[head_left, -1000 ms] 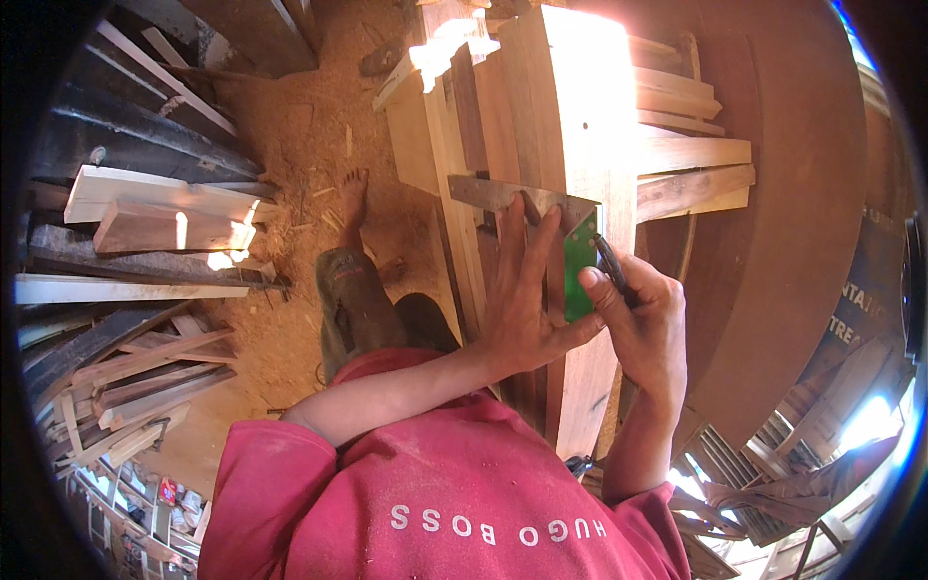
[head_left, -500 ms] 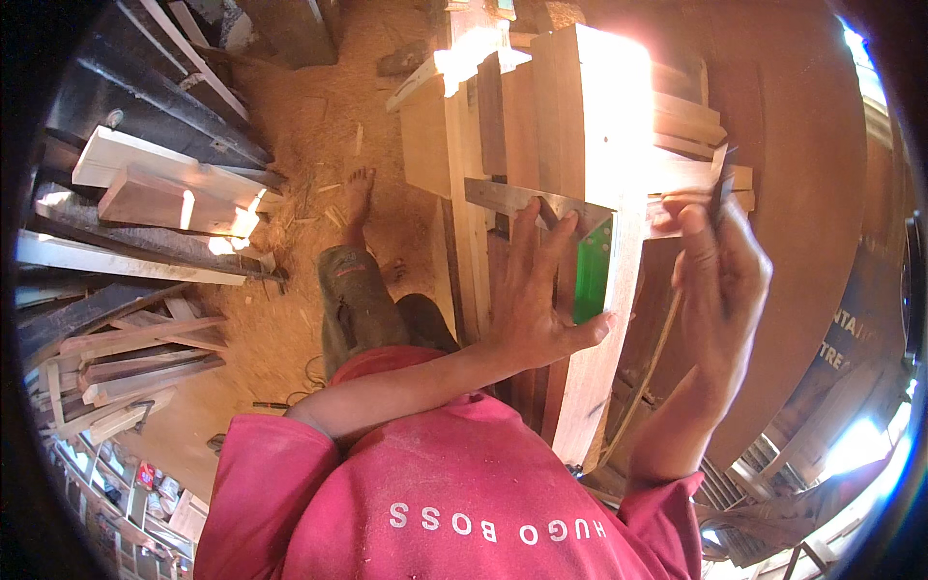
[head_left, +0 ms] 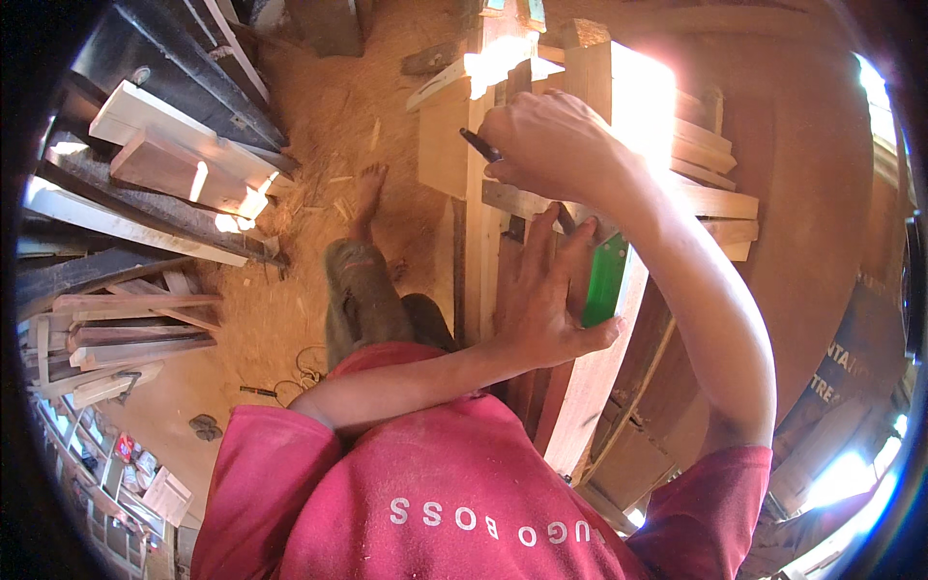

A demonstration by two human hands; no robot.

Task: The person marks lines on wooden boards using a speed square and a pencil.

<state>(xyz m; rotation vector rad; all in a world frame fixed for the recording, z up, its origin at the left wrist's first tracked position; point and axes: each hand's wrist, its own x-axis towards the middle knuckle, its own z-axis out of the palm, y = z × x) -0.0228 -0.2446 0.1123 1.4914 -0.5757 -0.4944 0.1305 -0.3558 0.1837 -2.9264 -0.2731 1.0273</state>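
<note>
Long wooden boards [head_left: 588,391] run side by side before you. Your left hand [head_left: 549,295], spread, and right hand [head_left: 549,143], curled tight, are apart. Under the left, the green-handled square [head_left: 606,278] lies across the boards; the right clamps a slim dark tool [head_left: 478,144].

Crimson shirt [head_left: 435,464], white lettering [head_left: 465,521]; olive trousers [head_left: 362,302].
</note>
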